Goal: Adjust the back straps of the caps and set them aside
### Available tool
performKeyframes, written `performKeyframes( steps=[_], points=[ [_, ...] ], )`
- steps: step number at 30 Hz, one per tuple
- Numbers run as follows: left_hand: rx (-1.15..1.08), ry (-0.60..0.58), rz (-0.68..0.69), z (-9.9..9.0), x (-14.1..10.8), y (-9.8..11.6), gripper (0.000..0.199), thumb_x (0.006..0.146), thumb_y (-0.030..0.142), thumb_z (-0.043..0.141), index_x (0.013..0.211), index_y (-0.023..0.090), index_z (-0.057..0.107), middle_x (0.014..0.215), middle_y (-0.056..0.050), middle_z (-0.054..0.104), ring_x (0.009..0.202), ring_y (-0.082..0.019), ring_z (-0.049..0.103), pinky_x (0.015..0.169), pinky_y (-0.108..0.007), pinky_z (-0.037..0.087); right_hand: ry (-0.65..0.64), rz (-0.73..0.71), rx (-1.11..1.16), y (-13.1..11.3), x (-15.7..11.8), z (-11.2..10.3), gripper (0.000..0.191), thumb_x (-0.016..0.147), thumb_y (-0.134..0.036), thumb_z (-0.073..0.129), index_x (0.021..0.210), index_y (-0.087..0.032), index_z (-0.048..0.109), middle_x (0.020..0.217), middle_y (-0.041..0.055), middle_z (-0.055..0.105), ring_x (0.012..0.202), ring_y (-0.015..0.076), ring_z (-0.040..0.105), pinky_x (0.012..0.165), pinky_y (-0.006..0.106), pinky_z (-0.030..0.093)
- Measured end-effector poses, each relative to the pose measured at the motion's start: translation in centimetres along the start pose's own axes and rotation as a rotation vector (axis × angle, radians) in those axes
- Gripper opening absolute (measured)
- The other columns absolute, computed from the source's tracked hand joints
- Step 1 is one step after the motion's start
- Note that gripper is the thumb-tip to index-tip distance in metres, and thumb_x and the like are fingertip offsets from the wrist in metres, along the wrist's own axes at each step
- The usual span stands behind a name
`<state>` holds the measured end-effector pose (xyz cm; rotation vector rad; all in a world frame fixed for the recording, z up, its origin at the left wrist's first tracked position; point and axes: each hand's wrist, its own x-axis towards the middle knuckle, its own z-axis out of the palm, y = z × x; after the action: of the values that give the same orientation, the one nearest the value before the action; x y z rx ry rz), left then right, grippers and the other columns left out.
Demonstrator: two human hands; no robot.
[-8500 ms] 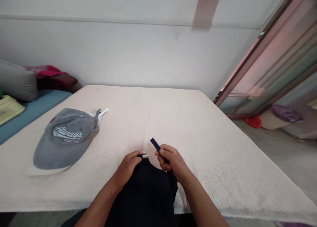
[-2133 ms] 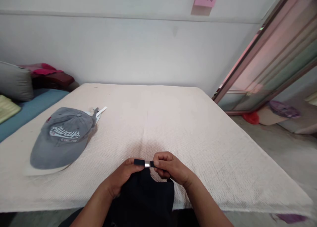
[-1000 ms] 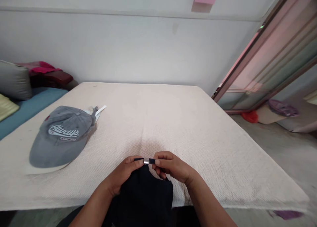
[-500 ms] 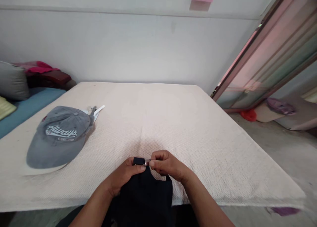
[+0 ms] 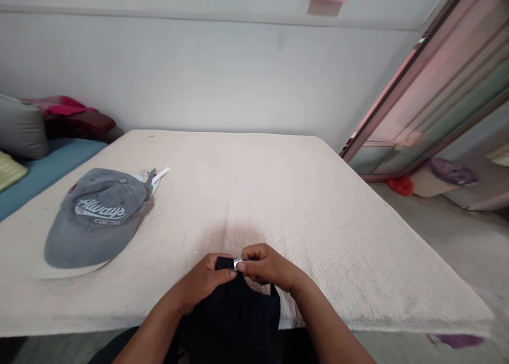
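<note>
Dark strap (image 5: 225, 263) lies at the near middle of the pale cover (image 5: 302, 205); I see the left hand (image 5: 201, 280) pinching it, nearly closed, while the right hand (image 5: 270, 267) pinches its metal clasp (image 5: 237, 263). Adjusting this clasp, I judge, calls for steady fingertips.

The hands (image 5: 237, 268) are pinching a dark strap (image 5: 225, 262) at its metal buckle (image 5: 237, 263); a gray cap (image 5: 97, 215) is lying on the bench (image 5: 278, 189).

Soft, even daylight on pale wall (image 5: 178, 72), faint shadows, stretched edges.
</note>
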<state>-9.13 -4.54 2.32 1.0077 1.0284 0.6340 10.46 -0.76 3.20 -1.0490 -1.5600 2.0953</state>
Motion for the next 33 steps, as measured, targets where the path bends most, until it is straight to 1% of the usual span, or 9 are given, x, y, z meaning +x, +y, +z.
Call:
performKeyframes(
  steps=[3,6,9,12,17,21,23,26,33],
  points=[
    [0.021,0.049,0.052,0.0,-0.1,0.4,0.017,0.075,0.03,0.066,0.088,0.019,0.064,0.074,0.001,0.058,0.068,-0.012,0.05,0.063,-0.023,0.037,0.008,0.014,0.039,-0.2,-0.1,0.0,0.029,0.076,-0.039,0.064,0.064,-0.016,0.051,0.049,-0.0068,0.039,0.044,0.0047,0.031,0.042,0.019,0.021],
    [-0.059,0.091,0.083,0.1,-0.3,0.9,0.015,0.081,0.033,0.059,0.09,0.021,0.058,0.07,0.003,0.054,0.062,-0.01,0.047,0.057,-0.021,0.035,0.026,0.014,0.075,-0.5,-0.2,0.1,0.029,0.076,-0.038,0.065,0.064,-0.016,0.051,0.048,-0.0071,0.038,0.043,0.0045,0.03,0.041,0.019,0.02],
    [-0.176,0.089,0.077,0.3,-0.4,1.0,0.017,0.083,0.036,0.057,0.081,0.02,0.052,0.062,0.006,0.046,0.054,-0.008,0.04,0.052,-0.02,0.03,0.031,0.019,0.092,-0.5,-0.2,0.0,0.028,0.077,-0.038,0.064,0.065,-0.015,0.052,0.048,-0.0068,0.038,0.044,0.0046,0.031,0.041,0.019,0.02],
    [-0.182,0.081,0.054,0.2,-0.2,0.8,0.022,0.08,0.034,0.061,0.071,0.017,0.05,0.059,0.006,0.043,0.052,-0.007,0.037,0.051,-0.02,0.029,0.019,0.026,0.11,-0.2,-0.2,-0.1,0.028,0.077,-0.039,0.064,0.066,-0.015,0.053,0.052,-0.0059,0.04,0.045,0.0045,0.03,0.041,0.019,0.019],
    [-0.213,0.084,0.017,0.1,-0.1,0.7,0.016,0.078,0.027,0.061,0.072,0.017,0.05,0.058,0.005,0.046,0.05,-0.007,0.038,0.049,-0.02,0.028,0.03,0.045,0.133,0.1,-0.1,-0.2,0.028,0.077,-0.039,0.064,0.069,-0.015,0.054,0.059,-0.0034,0.045,0.048,0.0044,0.033,0.042,0.018,0.02],
    [-0.246,0.082,-0.011,0.2,-0.3,1.0,0.01,0.076,0.02,0.058,0.071,0.018,0.049,0.055,0.006,0.044,0.047,-0.007,0.037,0.046,-0.02,0.024,0.027,0.056,0.139,0.1,-0.1,-0.3,0.027,0.077,-0.039,0.064,0.071,-0.015,0.055,0.057,-0.0042,0.044,0.047,0.0046,0.033,0.042,0.018,0.02],
    [-0.283,0.062,0.002,0.1,-0.4,1.1,0.006,0.073,0.015,0.057,0.075,0.018,0.051,0.058,0.005,0.048,0.048,-0.007,0.04,0.047,-0.02,0.026,0.031,0.047,0.153,0.2,-0.1,-0.4,0.028,0.076,-0.04,0.064,0.071,-0.015,0.054,0.057,-0.0044,0.044,0.047,0.0045,0.032,0.042,0.018,0.019],
    [-0.324,0.011,0.02,-0.1,-0.5,1.1,0.014,0.068,0.011,0.058,0.08,0.017,0.056,0.069,0.002,0.057,0.057,-0.009,0.049,0.054,-0.02,0.034,0.024,0.017,0.182,0.3,-0.1,-0.6,0.028,0.075,-0.041,0.065,0.071,-0.015,0.054,0.058,-0.0044,0.045,0.047,0.0044,0.033,0.042,0.018,0.019],
    [-0.306,0.022,-0.024,0.0,-0.4,0.6,0.016,0.067,0.019,0.073,0.08,0.015,0.064,0.068,0.002,0.06,0.058,-0.009,0.052,0.058,-0.021,0.037,0.004,-0.014,0.205,0.3,-0.1,-0.5,0.029,0.073,-0.04,0.069,0.069,-0.016,0.053,0.049,-0.0077,0.039,0.042,0.0037,0.028,0.04,0.019,0.015]
  ],
)
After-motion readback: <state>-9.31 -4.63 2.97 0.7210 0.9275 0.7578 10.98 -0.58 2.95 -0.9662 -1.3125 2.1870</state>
